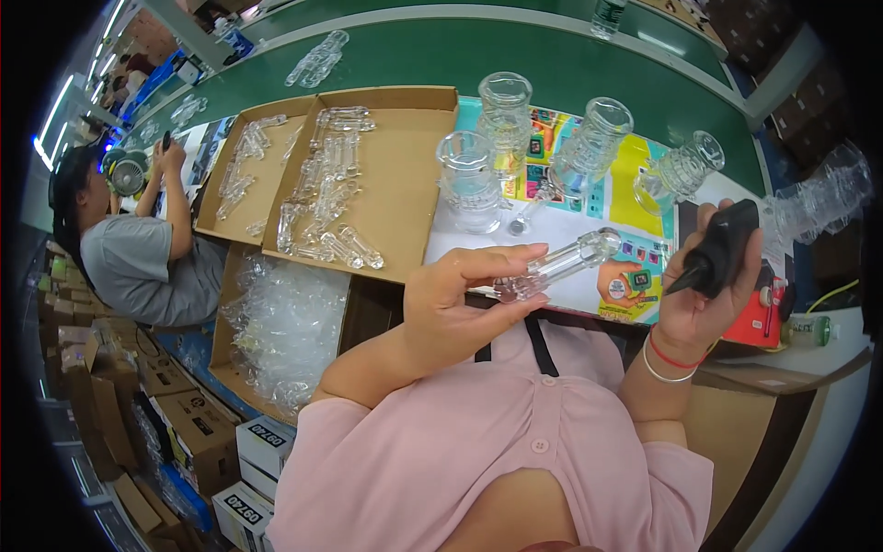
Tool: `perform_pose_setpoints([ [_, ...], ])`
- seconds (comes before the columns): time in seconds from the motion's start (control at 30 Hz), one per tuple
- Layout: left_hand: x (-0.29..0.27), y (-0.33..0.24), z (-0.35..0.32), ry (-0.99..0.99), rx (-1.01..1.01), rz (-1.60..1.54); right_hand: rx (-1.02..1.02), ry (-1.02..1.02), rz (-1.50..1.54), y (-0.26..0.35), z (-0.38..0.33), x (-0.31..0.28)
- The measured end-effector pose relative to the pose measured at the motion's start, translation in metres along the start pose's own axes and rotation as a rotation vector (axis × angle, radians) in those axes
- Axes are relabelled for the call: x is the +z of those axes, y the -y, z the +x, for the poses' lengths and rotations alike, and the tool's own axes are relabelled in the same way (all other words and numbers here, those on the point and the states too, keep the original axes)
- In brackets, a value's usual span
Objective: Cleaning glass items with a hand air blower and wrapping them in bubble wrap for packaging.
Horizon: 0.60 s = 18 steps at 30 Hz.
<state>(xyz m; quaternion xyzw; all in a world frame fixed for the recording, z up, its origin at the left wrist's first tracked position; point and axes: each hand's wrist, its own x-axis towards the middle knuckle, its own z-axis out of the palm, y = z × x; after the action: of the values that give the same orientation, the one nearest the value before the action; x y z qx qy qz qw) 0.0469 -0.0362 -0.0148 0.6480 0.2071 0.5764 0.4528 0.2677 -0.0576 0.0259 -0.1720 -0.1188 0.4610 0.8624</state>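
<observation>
My left hand (446,299) pinches a clear glass tube piece (563,265) by its near end, thumb above and fingers below. The piece tilts up to the right over the printed sheet (644,267). My right hand (688,317) is wrapped round a black hand-held tool (728,247) with a narrow pointed tip facing left, toward the glass; tip and glass are apart. Beyond my hands stand several clear ribbed glass vessels, among them one at the left (467,184) and one in the middle (593,138). A small glass stem piece (524,219) lies between them.
Left of my hands is a shallow cardboard tray (405,202) with rows of glass pieces; below it, a box of clear plastic bags (276,322). Another glass vessel (814,202) and a bottle (809,331) are at the right. A co-worker (152,258) sits at the left.
</observation>
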Motion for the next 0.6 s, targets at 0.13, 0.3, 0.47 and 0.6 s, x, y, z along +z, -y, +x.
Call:
perform_pose_setpoints([
  [0.13,0.009,0.005,0.003,0.022,-0.024,-0.068,-0.045,0.215,-0.141,-0.006,-0.012,0.003],
  [0.3,0.006,0.007,0.007,0.048,0.098,0.058,-0.224,0.335,-0.406,-0.007,-0.027,0.009],
  [0.47,0.006,0.007,0.004,-0.04,0.124,0.096,-0.455,0.465,-0.788,0.0,-0.038,0.019],
  [0.6,0.003,0.008,0.002,-0.04,0.116,0.071,-0.357,0.348,-0.997,-0.001,-0.053,0.034],
])
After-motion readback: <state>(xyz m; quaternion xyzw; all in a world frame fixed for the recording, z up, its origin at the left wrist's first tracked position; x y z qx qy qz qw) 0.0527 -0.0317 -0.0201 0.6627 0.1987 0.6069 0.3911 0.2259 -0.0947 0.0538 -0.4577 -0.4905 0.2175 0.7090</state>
